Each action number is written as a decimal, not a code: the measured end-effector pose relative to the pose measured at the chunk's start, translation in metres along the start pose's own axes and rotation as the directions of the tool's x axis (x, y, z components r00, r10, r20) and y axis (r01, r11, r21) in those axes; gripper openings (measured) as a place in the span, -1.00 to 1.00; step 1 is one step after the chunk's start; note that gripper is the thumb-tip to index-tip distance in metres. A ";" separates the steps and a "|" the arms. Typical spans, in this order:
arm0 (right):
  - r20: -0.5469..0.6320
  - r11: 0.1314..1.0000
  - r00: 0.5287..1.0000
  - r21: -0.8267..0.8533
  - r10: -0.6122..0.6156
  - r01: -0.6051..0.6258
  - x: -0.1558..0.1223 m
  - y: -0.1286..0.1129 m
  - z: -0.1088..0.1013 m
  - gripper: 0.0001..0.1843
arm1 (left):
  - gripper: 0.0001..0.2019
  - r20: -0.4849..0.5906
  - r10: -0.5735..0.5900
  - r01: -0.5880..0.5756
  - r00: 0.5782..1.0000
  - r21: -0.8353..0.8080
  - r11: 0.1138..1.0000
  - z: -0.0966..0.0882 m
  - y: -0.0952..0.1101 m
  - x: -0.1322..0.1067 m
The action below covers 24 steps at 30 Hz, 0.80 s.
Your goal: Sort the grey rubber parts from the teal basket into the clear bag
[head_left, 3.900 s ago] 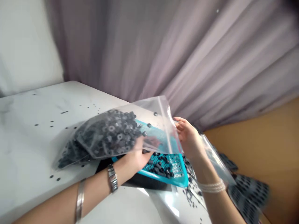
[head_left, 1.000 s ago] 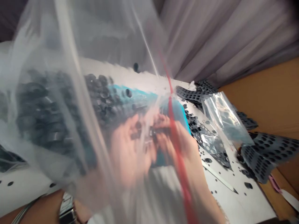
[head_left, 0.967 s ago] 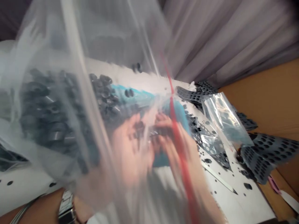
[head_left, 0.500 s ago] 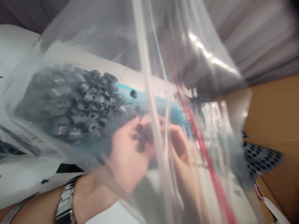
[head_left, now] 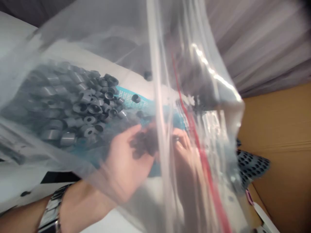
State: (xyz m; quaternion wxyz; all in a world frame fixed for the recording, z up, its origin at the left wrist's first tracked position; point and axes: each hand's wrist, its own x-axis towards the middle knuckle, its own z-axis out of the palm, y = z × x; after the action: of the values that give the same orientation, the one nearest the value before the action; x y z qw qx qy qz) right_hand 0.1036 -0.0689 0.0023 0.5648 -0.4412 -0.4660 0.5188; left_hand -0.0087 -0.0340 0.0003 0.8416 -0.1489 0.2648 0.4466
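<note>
A clear plastic bag point(head_left: 126, 38) with a red zip strip point(head_left: 198, 142) fills much of the view, and I see both hands through its film. My left hand point(head_left: 128, 161), with a metal watch point(head_left: 52, 207) on its wrist, is curled around several small dark plastic pieces point(head_left: 142, 142) lying in its palm. My right hand point(head_left: 183, 155) is close beside it, fingers bent; what they pinch is blurred by the film. Left of the hands lies a heap of grey plastic caps or short tubes point(head_left: 94, 108), some hollow, some with a small central hole.
A blue printed sheet point(head_left: 126, 97) lies beneath the heap and hands on a white surface point(head_left: 97, 60). To the right are a brown cardboard box point(head_left: 279, 129) and a dark piece full of holes point(head_left: 254, 165). A pink-and-white object point(head_left: 257, 207) lies below it. Grey cloth point(head_left: 262, 42) hangs behind.
The view has shifted a little, so the heap, watch and cardboard sit further left. My right hand's fingers have bent in more, and the dark pieces in my left palm look more spread.
</note>
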 end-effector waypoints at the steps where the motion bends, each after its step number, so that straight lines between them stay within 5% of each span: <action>1: 0.001 1.000 1.000 -0.003 -0.003 0.003 0.000 0.000 0.000 -0.94 | -0.73 0.028 -0.007 0.006 1.000 0.026 1.000 -0.001 0.001 0.001; 7: -0.019 1.000 1.000 -0.008 -0.020 0.020 -0.001 0.000 -0.002 -0.92 | -0.70 0.116 -0.017 0.005 0.993 0.104 0.995 -0.005 0.003 0.003; 24: -0.112 0.996 0.991 -0.065 -0.075 0.068 0.000 0.000 -0.003 -0.88 | -0.73 0.092 0.038 -0.054 0.995 0.181 0.982 -0.004 0.003 0.001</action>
State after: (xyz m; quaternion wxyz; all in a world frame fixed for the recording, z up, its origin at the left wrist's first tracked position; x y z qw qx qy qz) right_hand 0.1061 -0.0688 0.0017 0.5950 -0.4701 -0.4640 0.4579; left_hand -0.0118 -0.0334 -0.0038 0.8520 -0.0448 0.2707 0.4459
